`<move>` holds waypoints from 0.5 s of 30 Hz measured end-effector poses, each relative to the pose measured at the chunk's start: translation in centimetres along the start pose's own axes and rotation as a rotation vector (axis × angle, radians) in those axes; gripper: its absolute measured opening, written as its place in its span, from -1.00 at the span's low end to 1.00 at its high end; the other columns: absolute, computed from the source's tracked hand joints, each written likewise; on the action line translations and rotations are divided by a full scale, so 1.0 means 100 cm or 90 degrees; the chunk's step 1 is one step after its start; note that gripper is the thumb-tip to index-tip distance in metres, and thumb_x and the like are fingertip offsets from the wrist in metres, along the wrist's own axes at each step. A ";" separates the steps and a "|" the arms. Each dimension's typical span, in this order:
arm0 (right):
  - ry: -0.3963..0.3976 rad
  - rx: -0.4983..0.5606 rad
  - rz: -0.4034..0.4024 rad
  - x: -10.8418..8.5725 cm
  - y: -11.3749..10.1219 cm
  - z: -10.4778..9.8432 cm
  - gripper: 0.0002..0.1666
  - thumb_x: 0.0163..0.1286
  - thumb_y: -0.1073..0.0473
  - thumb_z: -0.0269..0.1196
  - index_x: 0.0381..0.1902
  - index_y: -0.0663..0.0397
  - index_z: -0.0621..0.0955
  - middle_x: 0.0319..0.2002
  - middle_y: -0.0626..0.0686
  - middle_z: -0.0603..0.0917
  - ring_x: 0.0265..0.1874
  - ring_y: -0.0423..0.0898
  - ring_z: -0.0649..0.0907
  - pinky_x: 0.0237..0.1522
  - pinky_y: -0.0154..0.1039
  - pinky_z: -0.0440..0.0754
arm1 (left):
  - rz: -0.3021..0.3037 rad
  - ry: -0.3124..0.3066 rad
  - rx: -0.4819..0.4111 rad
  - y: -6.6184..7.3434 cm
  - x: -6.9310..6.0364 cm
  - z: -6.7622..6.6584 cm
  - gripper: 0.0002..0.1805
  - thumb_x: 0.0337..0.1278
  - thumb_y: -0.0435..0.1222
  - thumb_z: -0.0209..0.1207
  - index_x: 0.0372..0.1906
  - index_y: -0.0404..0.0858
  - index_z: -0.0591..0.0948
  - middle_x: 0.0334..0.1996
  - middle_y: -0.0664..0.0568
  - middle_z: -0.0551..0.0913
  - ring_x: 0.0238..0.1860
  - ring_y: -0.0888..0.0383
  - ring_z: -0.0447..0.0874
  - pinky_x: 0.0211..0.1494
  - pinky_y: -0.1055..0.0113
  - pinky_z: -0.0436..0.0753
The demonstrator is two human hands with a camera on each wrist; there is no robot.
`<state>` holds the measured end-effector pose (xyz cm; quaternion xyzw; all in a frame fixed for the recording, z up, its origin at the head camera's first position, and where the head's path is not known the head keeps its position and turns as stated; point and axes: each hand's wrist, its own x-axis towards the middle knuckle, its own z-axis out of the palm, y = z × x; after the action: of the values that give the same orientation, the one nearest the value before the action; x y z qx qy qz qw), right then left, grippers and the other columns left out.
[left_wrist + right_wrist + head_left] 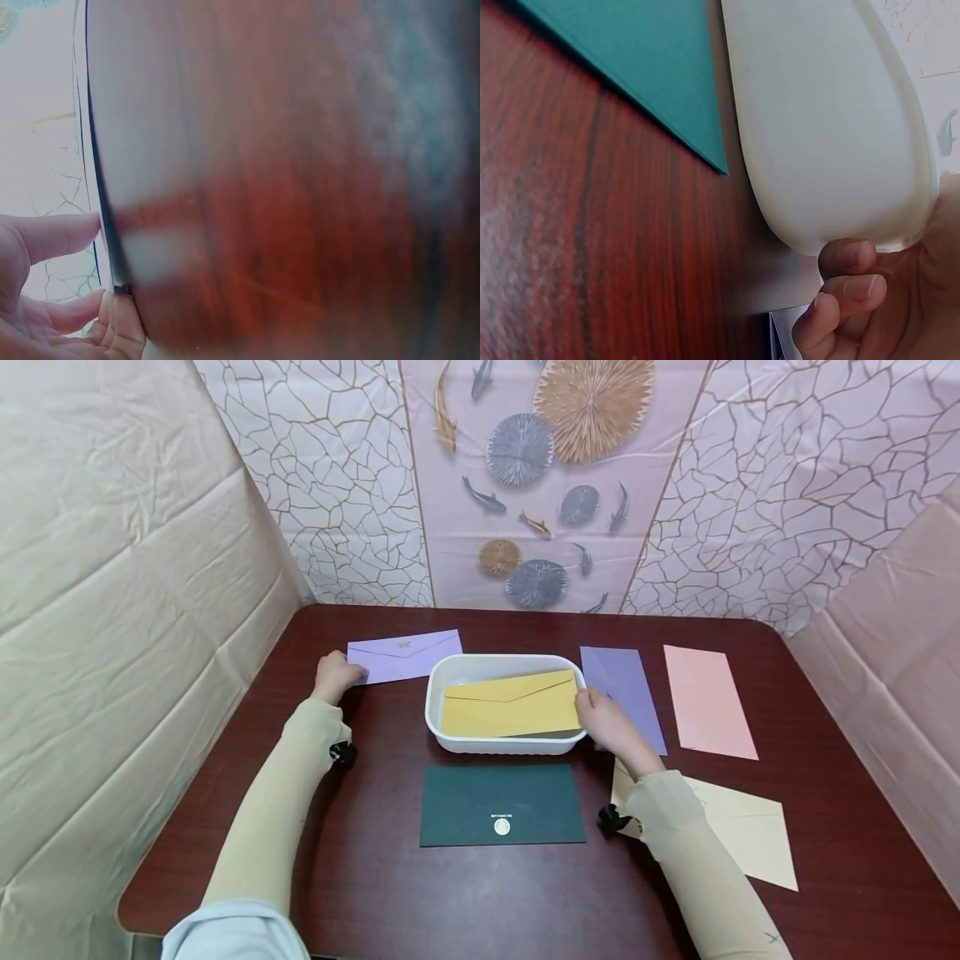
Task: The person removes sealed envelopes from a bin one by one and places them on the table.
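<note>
A lilac envelope (405, 657) with a small gold mark lies at the back left. My left hand (337, 677) pinches its left end; in the left wrist view the thumb (60, 236) and fingers are on either side of its thin edge. Mid-table stands a white plastic basin (506, 746), and a yellow envelope (510, 706) lies inside with its flap side up. My right hand (606, 720) grips the basin's right end. Curled fingertips show against the basin's outer wall (825, 127) in the right wrist view, while the thumb is hidden there.
A dark green envelope (502, 802) lies in front of the basin. To the right are a blue-violet envelope (626, 689), a pink envelope (708, 702) and a cream envelope (750, 831), partly under my right forearm. Patterned cloth (352, 468) hangs behind the brown table (375, 893).
</note>
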<state>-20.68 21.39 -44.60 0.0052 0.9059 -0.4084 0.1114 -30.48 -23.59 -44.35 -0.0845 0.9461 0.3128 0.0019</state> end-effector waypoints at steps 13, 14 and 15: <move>-0.002 0.012 0.003 -0.002 -0.001 0.000 -0.35 0.60 -0.23 -0.42 -0.02 0.16 0.41 -0.38 0.17 0.43 -0.57 0.02 0.41 -0.48 -0.14 0.50 | 0.000 -0.021 0.004 -0.001 0.002 0.000 -0.39 0.08 -0.26 0.23 0.12 -0.67 0.48 0.08 -0.53 0.50 0.17 -0.34 0.39 0.29 -0.07 0.39; -0.003 0.012 0.002 -0.002 -0.001 0.000 -0.35 0.60 -0.23 -0.42 -0.03 0.16 0.41 -0.38 0.17 0.43 -0.57 0.02 0.42 -0.48 -0.14 0.50 | 0.001 -0.022 0.004 -0.001 0.002 0.000 -0.39 0.08 -0.26 0.22 0.13 -0.67 0.48 0.09 -0.53 0.50 0.18 -0.34 0.38 0.30 -0.06 0.38; -0.003 0.011 0.001 -0.001 -0.001 0.000 -0.35 0.60 -0.23 -0.42 -0.03 0.17 0.41 -0.38 0.17 0.44 -0.57 0.02 0.42 -0.48 -0.14 0.51 | 0.002 -0.022 0.005 -0.001 0.003 0.000 -0.39 0.08 -0.26 0.22 0.13 -0.67 0.48 0.09 -0.53 0.51 0.19 -0.35 0.38 0.30 -0.06 0.38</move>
<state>-20.58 21.38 -44.48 0.0057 0.9022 -0.4160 0.1138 -30.73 -23.70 -44.41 -0.0773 0.9473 0.3104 0.0184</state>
